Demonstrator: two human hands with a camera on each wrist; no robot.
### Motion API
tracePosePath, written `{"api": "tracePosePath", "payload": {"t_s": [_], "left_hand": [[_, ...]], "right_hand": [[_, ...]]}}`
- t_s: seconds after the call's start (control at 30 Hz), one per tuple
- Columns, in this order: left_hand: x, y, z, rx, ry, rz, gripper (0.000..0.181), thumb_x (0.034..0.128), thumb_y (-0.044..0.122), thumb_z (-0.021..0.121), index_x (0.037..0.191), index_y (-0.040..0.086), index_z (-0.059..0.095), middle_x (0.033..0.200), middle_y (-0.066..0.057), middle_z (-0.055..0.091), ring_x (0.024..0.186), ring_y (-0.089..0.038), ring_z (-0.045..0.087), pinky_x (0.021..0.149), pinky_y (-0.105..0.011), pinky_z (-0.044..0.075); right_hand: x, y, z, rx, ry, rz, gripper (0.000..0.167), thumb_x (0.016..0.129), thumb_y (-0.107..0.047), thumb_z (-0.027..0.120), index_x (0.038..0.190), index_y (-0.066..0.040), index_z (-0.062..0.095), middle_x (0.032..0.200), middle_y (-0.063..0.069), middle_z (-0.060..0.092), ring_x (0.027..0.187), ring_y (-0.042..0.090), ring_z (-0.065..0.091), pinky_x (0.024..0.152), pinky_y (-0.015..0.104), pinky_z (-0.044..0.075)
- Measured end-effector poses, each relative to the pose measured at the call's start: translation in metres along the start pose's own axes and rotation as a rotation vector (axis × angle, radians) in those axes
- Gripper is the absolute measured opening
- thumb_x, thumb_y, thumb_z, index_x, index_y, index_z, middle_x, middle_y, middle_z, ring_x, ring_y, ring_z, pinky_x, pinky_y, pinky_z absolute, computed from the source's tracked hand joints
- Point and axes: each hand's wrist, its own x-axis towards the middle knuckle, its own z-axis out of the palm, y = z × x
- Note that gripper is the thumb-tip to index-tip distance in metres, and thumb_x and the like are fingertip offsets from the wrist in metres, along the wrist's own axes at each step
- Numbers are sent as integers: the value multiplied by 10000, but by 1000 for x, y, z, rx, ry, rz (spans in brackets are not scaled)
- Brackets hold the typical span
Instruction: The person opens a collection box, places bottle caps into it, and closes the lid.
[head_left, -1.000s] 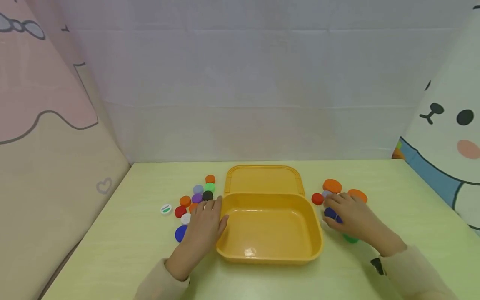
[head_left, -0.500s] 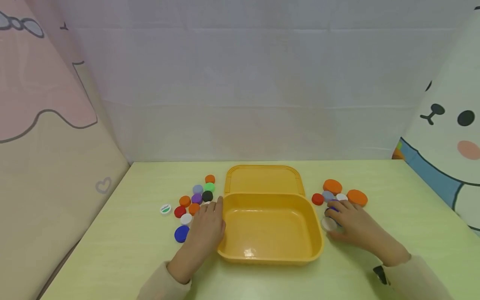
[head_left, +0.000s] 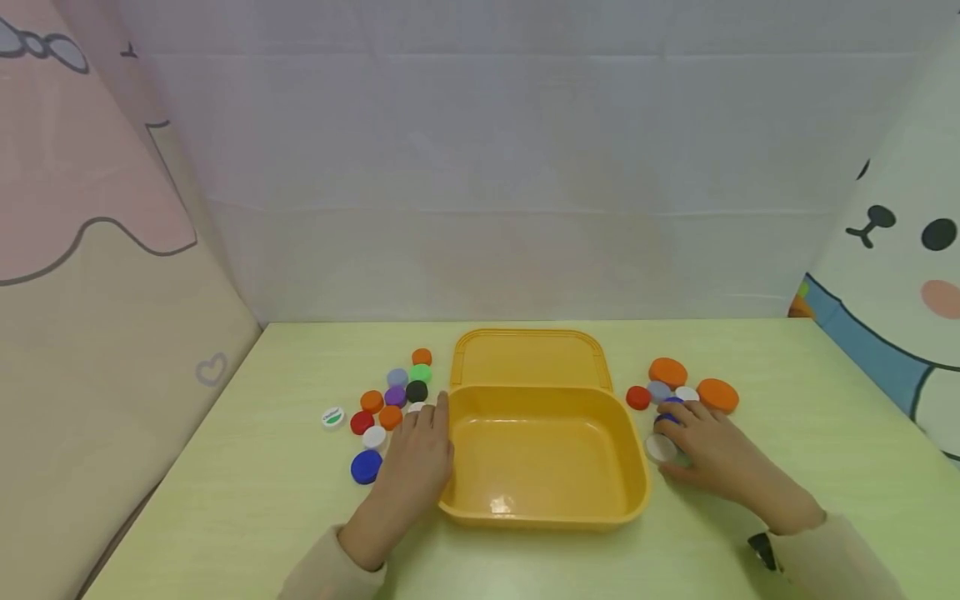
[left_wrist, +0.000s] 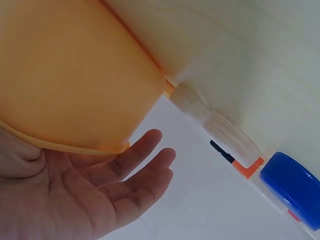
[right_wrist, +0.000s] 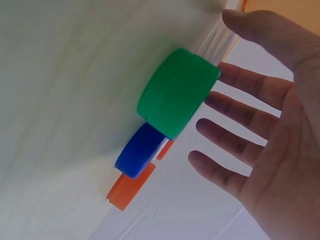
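Note:
A yellow open box (head_left: pixel 543 454) stands mid-table with nothing inside. My left hand (head_left: pixel 411 458) lies along its left wall; in the left wrist view the fingers of the hand (left_wrist: pixel 120 185) are loosely bent beside the box wall (left_wrist: pixel 80 75). My right hand (head_left: pixel 720 454) is over the right-hand group of caps, thumb and fingers spread around a white cap (head_left: pixel 661 449) and dark blue caps (head_left: pixel 670 408). In the right wrist view a green cap (right_wrist: pixel 177 95) and a blue cap (right_wrist: pixel 140 150) are next to the relaxed fingers of the hand (right_wrist: pixel 265 115); a firm grip is not visible.
A yellow lid (head_left: pixel 531 358) lies behind the box. Several caps lie left of the box, among them a blue cap (head_left: pixel 366 467) and a black cap (head_left: pixel 416 391). Right of it are orange caps (head_left: pixel 717 395) and a red cap (head_left: pixel 638 397).
My right hand has shifted slightly toward the front edge. A white cap beside its thumb and another behind its fingers have come into view. My left hand stays by the box.

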Motion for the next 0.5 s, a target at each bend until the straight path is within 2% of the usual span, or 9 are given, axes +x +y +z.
{"api": "tracePosePath", "payload": {"t_s": [0.23,0.5], "left_hand": [[0,1,1,-16,-13,-21,569,918,217,503,1416,49,285,1232,-147,499,1173,-317,455,999,-454,385],[0,0,1,-15,-3,-18,565,917,211,498,1415,47,288,1222,-149,506,1158,-314,465,991,-444,392]], "right_hand": [[1,1,-2,-19,28,-28,353,672,-350,766,923,-146,626,1118,101,574,1036,337,507,815,539,443],[4,0,-13,-64,157,-79,417,671,-329,767,964,-75,614,994,71,590,915,280,547,724,442,501]]}}
